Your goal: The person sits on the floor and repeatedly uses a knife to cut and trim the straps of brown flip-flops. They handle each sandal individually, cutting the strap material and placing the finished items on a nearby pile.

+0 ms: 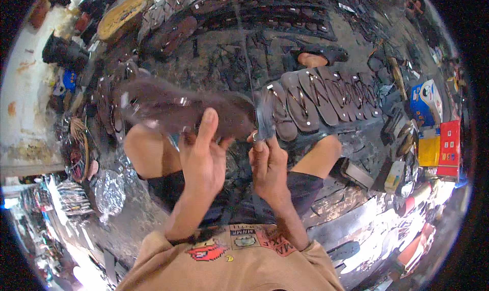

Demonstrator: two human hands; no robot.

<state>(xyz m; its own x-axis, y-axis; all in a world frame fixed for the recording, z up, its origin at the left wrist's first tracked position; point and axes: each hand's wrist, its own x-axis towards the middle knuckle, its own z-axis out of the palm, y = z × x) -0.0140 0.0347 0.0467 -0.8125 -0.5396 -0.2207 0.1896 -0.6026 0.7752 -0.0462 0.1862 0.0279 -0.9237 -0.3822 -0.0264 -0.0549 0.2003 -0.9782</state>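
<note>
A dark brown sandal sole (pixel 173 110), partly smeared by motion, lies across the space before me. My left hand (pixel 204 156) grips its near edge, thumb on top and fingers underneath. Close to the sole's right end, my right hand (pixel 268 166) is closed on a narrow, grey, blade-like tool (pixel 264 115) standing upright from the fingers; its exact kind is unclear. Its edge appears to meet the sole's end, but I cannot tell whether they touch. Just right of it, a row of brown sandals (pixel 318 100) with thin straps lies side by side on the floor.
More sandals (pixel 260 13) are lined up at the far side. Dark scraps (pixel 219 61) litter the floor (pixel 173 69). Blue-and-white (pixel 427 105) and red (pixel 449 146) boxes stand at the right. A coil of cord (pixel 77 143) and crumpled clear plastic (pixel 108 191) lie left.
</note>
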